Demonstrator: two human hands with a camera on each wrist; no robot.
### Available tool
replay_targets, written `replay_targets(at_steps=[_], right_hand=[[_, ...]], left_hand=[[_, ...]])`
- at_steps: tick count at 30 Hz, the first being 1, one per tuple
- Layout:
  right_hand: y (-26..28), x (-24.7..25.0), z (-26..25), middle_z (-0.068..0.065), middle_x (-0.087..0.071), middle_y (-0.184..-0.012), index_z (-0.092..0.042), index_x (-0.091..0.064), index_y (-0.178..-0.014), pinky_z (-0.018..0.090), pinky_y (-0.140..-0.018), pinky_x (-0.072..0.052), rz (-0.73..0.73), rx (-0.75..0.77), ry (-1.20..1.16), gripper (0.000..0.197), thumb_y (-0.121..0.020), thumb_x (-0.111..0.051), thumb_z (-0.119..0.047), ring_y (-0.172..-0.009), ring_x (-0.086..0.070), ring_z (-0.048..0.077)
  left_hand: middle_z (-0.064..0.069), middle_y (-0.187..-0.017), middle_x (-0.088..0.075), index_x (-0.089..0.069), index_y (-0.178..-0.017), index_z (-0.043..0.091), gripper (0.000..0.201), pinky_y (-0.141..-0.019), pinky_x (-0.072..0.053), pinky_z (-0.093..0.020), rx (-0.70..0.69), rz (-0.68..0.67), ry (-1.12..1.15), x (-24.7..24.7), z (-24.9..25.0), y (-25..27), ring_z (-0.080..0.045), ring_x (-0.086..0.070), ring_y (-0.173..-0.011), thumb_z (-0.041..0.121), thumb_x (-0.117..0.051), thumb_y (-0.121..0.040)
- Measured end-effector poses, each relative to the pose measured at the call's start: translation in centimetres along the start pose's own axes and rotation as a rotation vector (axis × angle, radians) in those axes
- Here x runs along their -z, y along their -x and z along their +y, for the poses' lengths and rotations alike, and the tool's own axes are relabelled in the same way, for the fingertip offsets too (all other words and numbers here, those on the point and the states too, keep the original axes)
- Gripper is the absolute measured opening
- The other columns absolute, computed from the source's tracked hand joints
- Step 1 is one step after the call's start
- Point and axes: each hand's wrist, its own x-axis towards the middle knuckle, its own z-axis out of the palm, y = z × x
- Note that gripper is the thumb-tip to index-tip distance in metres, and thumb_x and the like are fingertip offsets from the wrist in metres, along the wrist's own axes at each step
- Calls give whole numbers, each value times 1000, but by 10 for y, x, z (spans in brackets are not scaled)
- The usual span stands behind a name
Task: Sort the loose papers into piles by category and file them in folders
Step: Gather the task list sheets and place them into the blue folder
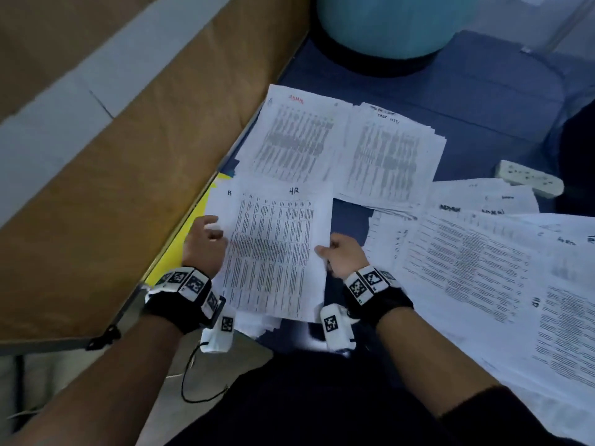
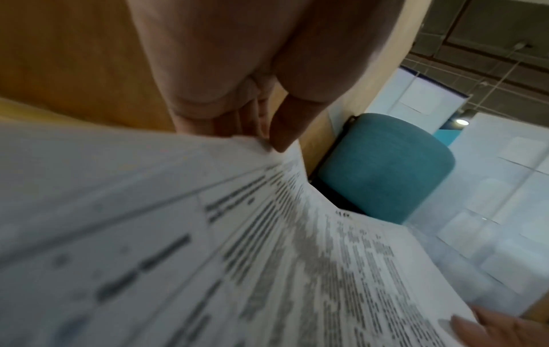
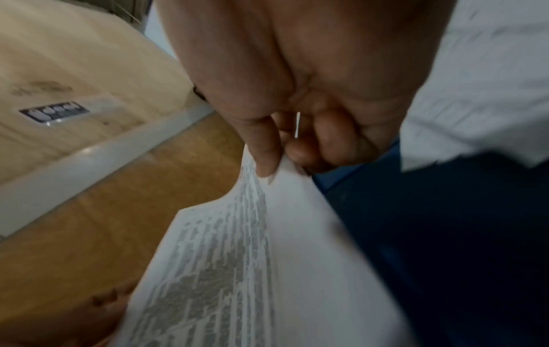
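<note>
A printed sheet headed "HR" (image 1: 277, 249) is held over a small stack of similar papers on the blue floor. My left hand (image 1: 206, 243) grips the left edge of those papers, thumb on top (image 2: 282, 131). My right hand (image 1: 341, 255) pinches the HR sheet's right edge between thumb and forefinger (image 3: 267, 162). A pile with "ADMIN" in red (image 1: 289, 140) lies farther away, with another stack (image 1: 389, 156) to its right. Loose overlapping sheets (image 1: 483, 268) spread out at the right. A yellow folder (image 1: 180, 246) peeks out under the left papers.
A wooden panel (image 1: 112, 188) slopes along the left, close to the papers. A teal round stool (image 1: 396, 24) stands at the far end of the blue floor (image 1: 483, 101). A white power strip (image 1: 528, 177) lies at the right beyond the loose sheets.
</note>
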Motion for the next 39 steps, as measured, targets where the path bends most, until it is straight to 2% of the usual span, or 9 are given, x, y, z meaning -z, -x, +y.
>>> replay_targets(at_steps=[5,10,18,23,26,28,32,35,39], right_hand=[[-32,-57,-7,12,-50,-69,-14,-41,-62,33,-61,-37,-49,-60,141,31,-84,-63,-17,-64,-47,20],[-22,-62,-6,10,-58,-59,-16,-39,-58,36,-58,-47,26,-75,78,42,-84,-69,-28,-55,-53,24],[17,48,40,11,-63,-69,-14,-52,-75,28,-48,-45,302,-136,-57,26,-86,-69,-29,-51,-56,22],[56,133,90,7,-68,-80,-14,-55,-75,42,-69,-56,484,-227,-11,25,-86,-69,-31,-75,-68,28],[77,174,128,6,-63,-78,-15,-52,-76,38,-71,-53,581,-315,-13,25,-86,-70,-29,-76,-62,29],[90,197,151,8,-62,-85,-14,-54,-85,32,-68,-45,629,-380,6,18,-85,-68,-25,-79,-58,26],[103,224,184,16,-54,-132,-3,-47,-132,34,-86,-43,714,-507,51,62,-85,-73,-32,-117,-55,33],[105,231,198,18,-51,-136,-2,-40,-137,37,-91,-45,702,-507,8,70,-84,-74,-33,-120,-53,33],[103,235,201,18,-54,-132,-4,-41,-136,32,-80,-42,684,-467,3,60,-88,-71,-26,-115,-55,34]], left_hand=[[-7,-124,-57,-48,-128,11,42,-84,-40,-33,53,127,15,30,-15,-14,-28,-56,-108,5,-60,-88],[0,-113,-57,-53,-111,20,26,-77,-42,-32,-35,-14,52,15,-11,-13,-23,-57,-104,4,-57,-90],[-4,-111,-61,-60,-114,9,28,-88,-43,-26,-323,-356,2,-76,55,20,-17,-56,-99,0,-55,-88],[-13,-113,-60,-58,-120,9,31,-90,-45,-30,-387,-576,2,-147,95,50,-25,-57,-108,0,-52,-90],[-4,-113,-57,-58,-118,17,30,-86,-40,-23,-442,-681,-103,-189,107,71,-16,-54,-101,6,-55,-91],[-3,-124,-57,-58,-122,17,33,-88,-41,-25,-434,-737,-158,-212,110,83,-17,-54,-109,9,-57,-90],[-3,-134,-56,-54,-128,18,42,-98,-44,-34,-438,-808,-311,-243,111,103,-24,-55,-116,14,-59,-87],[-1,-139,-52,-49,-133,15,47,-99,-43,-36,-441,-802,-410,-256,112,115,-29,-55,-117,15,-58,-87],[0,-140,-50,-48,-134,17,47,-100,-37,-29,-432,-752,-468,-261,111,119,-22,-49,-124,17,-58,-88]])
